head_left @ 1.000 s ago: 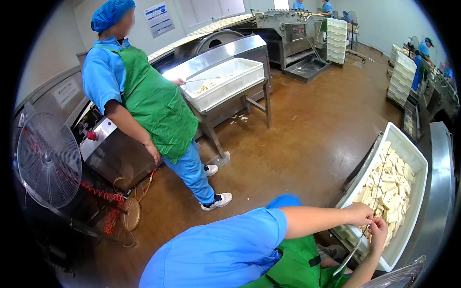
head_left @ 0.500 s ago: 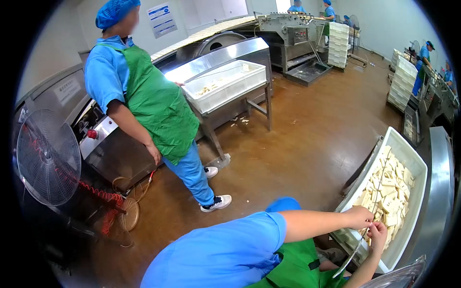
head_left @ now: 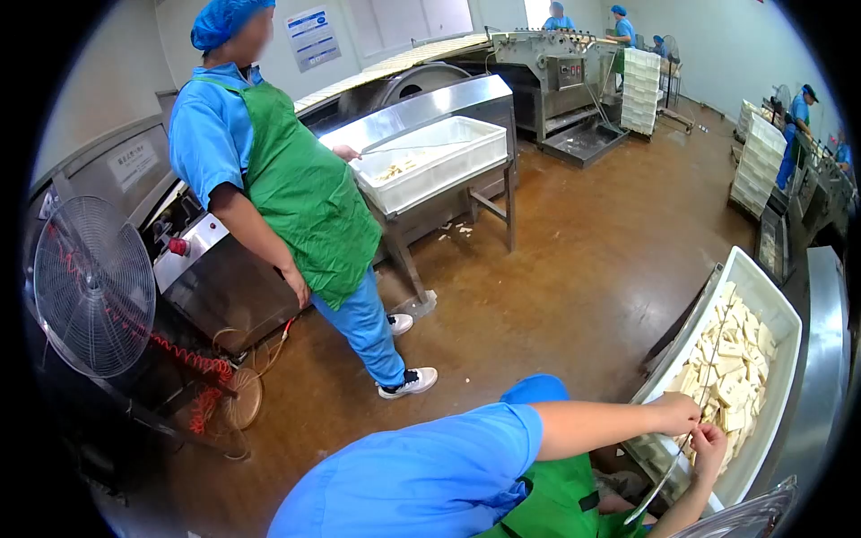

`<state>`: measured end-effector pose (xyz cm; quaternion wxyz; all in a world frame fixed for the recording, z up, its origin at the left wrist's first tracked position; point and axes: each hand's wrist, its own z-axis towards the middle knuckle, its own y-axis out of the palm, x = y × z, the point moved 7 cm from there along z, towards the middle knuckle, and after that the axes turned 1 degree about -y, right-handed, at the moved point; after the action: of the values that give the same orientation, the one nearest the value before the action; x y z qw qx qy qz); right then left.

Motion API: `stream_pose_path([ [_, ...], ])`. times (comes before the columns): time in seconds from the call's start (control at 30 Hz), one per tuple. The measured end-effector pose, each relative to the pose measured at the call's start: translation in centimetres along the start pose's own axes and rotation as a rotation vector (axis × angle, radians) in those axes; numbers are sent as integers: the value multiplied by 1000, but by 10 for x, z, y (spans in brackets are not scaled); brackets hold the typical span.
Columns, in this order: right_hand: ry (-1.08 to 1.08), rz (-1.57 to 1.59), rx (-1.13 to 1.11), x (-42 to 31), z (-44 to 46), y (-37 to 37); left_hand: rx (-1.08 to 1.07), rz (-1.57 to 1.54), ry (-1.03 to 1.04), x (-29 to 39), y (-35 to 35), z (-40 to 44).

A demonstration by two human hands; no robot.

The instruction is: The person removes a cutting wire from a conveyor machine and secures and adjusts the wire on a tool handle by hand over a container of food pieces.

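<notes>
My left hand [head_left: 677, 413] is closed around a thin dark rod [head_left: 715, 345] over the near end of a white crate [head_left: 782, 377]. The rod slants across the crate and runs down to a flat, pale end [head_left: 639, 513] near my apron. Right beside it, my right hand [head_left: 709, 448] has its fingertips pinched together against the left fingers; what they hold is too small to tell. Pale flat pieces [head_left: 737, 363] lie heaped in the crate, beyond both hands.
A person in a green apron [head_left: 305, 193] stands at the left by another white crate [head_left: 448, 175] on a metal stand. A fan [head_left: 92, 287] is at far left. Stacked crates [head_left: 758, 166], machines [head_left: 560, 76] and other people are farther back. A metal surface [head_left: 821, 350] borders my crate.
The view has shifted slightly, so the scene sits a little lower and further right. Both hands stay together at the rod. The standing person's hand by the other crate shows more clearly.
</notes>
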<state>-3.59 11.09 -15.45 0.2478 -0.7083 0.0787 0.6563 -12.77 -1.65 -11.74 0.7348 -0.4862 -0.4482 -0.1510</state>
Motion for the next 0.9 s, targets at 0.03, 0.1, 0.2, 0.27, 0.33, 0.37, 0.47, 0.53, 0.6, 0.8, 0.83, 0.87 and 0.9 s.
stream_pose_path([
  [0.03,6,-3,-1,3,-1,-1,-2,-14,-30,-1,1,0],
  [0.1,-27,15,-10,5,2,-3,-1,-8,-29,-1,2,0],
  [0.2,-13,-1,22,2,0,-3,12,2,-2,-2,2,4],
  [0.27,-21,-20,31,-7,-4,1,17,-3,22,-3,4,1],
  [0.33,-33,-11,32,-2,-2,-1,-6,6,-3,0,2,1],
  [0.37,-35,-11,34,-2,-2,-3,-5,7,0,0,2,2],
  [0.47,4,-5,38,2,0,-1,-22,-12,15,-4,5,4],
  [0.53,-39,4,49,-2,-2,-1,-5,30,52,1,3,2],
  [0.6,-30,9,40,-6,-4,0,-18,22,26,4,1,-1],
  [0.8,-28,34,27,0,-1,-1,6,5,48,0,3,2],
  [0.83,-56,46,29,-3,-1,-1,10,26,48,1,2,3],
  [0.87,-63,72,14,0,1,-3,10,28,52,2,2,5],
  [0.9,-67,71,16,-1,2,-4,3,12,43,3,1,4],
])
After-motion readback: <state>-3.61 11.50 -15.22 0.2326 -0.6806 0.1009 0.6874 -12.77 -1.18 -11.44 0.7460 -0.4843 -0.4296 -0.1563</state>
